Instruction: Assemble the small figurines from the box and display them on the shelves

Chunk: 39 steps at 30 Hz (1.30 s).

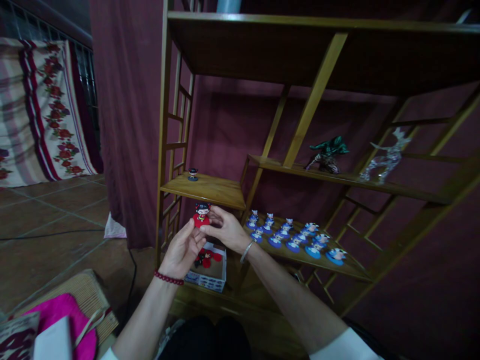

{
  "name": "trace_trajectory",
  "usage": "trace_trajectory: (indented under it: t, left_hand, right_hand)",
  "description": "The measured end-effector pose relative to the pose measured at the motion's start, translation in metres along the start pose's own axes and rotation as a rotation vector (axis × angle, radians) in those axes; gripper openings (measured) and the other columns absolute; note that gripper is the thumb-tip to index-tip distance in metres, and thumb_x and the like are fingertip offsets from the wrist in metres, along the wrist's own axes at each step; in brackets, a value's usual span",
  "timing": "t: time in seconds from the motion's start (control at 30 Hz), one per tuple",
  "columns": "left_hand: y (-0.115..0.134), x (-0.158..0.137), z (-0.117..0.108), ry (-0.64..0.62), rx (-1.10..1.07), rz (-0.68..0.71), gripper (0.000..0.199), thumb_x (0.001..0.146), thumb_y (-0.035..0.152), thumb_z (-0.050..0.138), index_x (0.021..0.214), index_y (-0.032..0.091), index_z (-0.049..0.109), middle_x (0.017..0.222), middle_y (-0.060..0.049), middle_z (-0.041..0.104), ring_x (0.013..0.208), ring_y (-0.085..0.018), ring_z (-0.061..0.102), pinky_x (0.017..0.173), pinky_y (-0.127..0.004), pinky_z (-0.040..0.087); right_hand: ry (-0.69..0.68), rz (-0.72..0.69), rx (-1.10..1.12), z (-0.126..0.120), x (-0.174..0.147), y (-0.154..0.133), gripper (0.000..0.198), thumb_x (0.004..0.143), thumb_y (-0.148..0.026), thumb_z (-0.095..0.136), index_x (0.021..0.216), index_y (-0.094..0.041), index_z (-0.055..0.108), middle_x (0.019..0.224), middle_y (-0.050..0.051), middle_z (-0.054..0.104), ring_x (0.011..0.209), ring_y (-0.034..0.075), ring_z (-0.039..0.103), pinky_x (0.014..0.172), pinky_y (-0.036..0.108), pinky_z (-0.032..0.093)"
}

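Note:
A small figurine point(201, 216) with black hair and a red base is held up between my two hands, in front of a low wooden shelf board point(217, 190). My left hand point(184, 248) grips its base from the left, thumb on the red part. From the right, my right hand point(226, 227) closes on it with thumb and fingers. Below my hands is an open cardboard box point(215, 285) with more red and black figurines point(206, 257) lying in it. On the shelf board behind stands one small dark-haired figurine point(192, 174) on a dark base.
On a lower board to the right stand several blue-and-white figurines point(294, 242). A green sculpture point(328, 154) and a clear deer figure point(386, 156) occupy the shelf above. Wooden uprights point(315, 100) divide the rack. A woven seat point(84, 295) with a pink cloth point(62, 307) is at lower left.

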<state>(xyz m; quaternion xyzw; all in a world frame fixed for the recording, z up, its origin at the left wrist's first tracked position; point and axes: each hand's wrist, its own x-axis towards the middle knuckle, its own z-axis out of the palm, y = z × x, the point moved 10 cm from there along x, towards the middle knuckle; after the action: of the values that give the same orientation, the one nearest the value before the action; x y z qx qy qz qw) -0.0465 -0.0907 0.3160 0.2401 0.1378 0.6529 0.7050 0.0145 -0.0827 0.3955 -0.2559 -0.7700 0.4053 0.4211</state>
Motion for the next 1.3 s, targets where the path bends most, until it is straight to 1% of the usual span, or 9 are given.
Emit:
trace_trajectory:
  t: [0.23,0.43,0.67,0.8,1.03,1.1,1.17,1.23,1.3]
  left_hand:
    - [0.013,0.009,0.003,0.05,0.115,0.004,0.013,0.077,0.023,0.056,0.084,0.014,0.06,0.071,-0.003,0.063,0.06,-0.009,0.059,0.049,-0.016,0.048]
    - [0.025,0.019,0.011,0.073,0.206,0.022,0.015,0.077,0.023,0.055,0.085,0.012,0.06,0.071,-0.004,0.063,0.06,-0.009,0.06,0.049,-0.016,0.047]
    - [0.043,0.029,0.024,0.075,0.28,0.132,0.007,0.075,0.017,0.056,0.078,0.011,0.059,0.069,-0.004,0.063,0.059,-0.009,0.059,0.052,-0.018,0.047]
    - [0.055,0.038,0.028,0.074,0.355,0.243,0.004,0.071,0.014,0.057,0.073,0.01,0.058,0.064,-0.004,0.062,0.056,-0.01,0.058,0.055,-0.021,0.047]
    - [0.084,0.052,0.035,0.121,0.736,0.493,0.009,0.067,0.012,0.054,0.075,0.014,0.058,0.074,-0.005,0.063,0.057,-0.012,0.057,0.051,-0.021,0.041]
    - [0.093,0.053,0.039,0.132,0.9,0.556,0.011,0.069,0.013,0.052,0.076,0.016,0.06,0.077,-0.004,0.063,0.063,-0.013,0.057,0.058,-0.024,0.042]
    - [0.102,0.051,0.046,0.161,1.108,0.633,0.014,0.07,0.015,0.051,0.076,0.02,0.062,0.078,-0.004,0.063,0.074,-0.017,0.057,0.073,-0.029,0.041]
    - [0.11,0.05,0.053,0.179,1.269,0.693,0.014,0.068,0.014,0.053,0.074,0.022,0.063,0.079,-0.004,0.063,0.085,-0.021,0.054,0.086,-0.035,0.035]
    - [0.113,0.052,0.059,0.151,1.362,0.708,0.014,0.066,0.014,0.055,0.072,0.023,0.064,0.082,-0.005,0.063,0.093,-0.024,0.05,0.093,-0.037,0.028]
  right_hand:
    - [0.029,-0.045,-0.014,-0.004,0.011,-0.004,0.031,0.064,-0.024,0.065,0.092,-0.017,0.055,0.096,0.002,0.062,0.088,0.014,0.058,0.084,0.031,0.044]
    - [0.045,-0.028,-0.047,-0.012,0.023,-0.007,0.03,0.064,-0.025,0.065,0.091,-0.018,0.055,0.094,0.002,0.063,0.088,0.014,0.058,0.081,0.029,0.045]
    - [0.082,-0.009,-0.094,-0.024,0.037,-0.013,0.033,0.062,-0.021,0.065,0.093,-0.017,0.054,0.095,0.004,0.063,0.088,0.016,0.059,0.082,0.032,0.044]
    - [0.098,-0.012,-0.118,-0.031,0.048,-0.012,0.032,0.063,-0.021,0.065,0.092,-0.016,0.053,0.094,0.006,0.063,0.088,0.016,0.059,0.081,0.032,0.044]
    - [0.159,0.038,-0.089,-0.051,0.071,0.003,0.035,0.061,-0.017,0.065,0.093,-0.017,0.051,0.093,0.004,0.064,0.084,0.014,0.06,0.082,0.031,0.044]
    - [0.168,0.067,-0.091,-0.055,0.077,0.01,0.035,0.061,-0.014,0.064,0.093,-0.017,0.051,0.092,0.003,0.064,0.083,0.014,0.06,0.082,0.032,0.044]
    - [0.175,0.08,-0.085,-0.059,0.082,0.016,0.036,0.06,-0.012,0.064,0.093,-0.017,0.05,0.092,0.004,0.063,0.083,0.013,0.06,0.083,0.031,0.044]
    - [0.189,0.074,-0.076,-0.063,0.088,0.021,0.037,0.059,-0.012,0.064,0.093,-0.017,0.05,0.094,0.004,0.063,0.085,0.013,0.059,0.084,0.03,0.043]
    - [0.196,0.068,-0.08,-0.066,0.093,0.026,0.039,0.059,-0.011,0.065,0.094,-0.018,0.05,0.095,0.004,0.063,0.087,0.013,0.059,0.084,0.03,0.043]
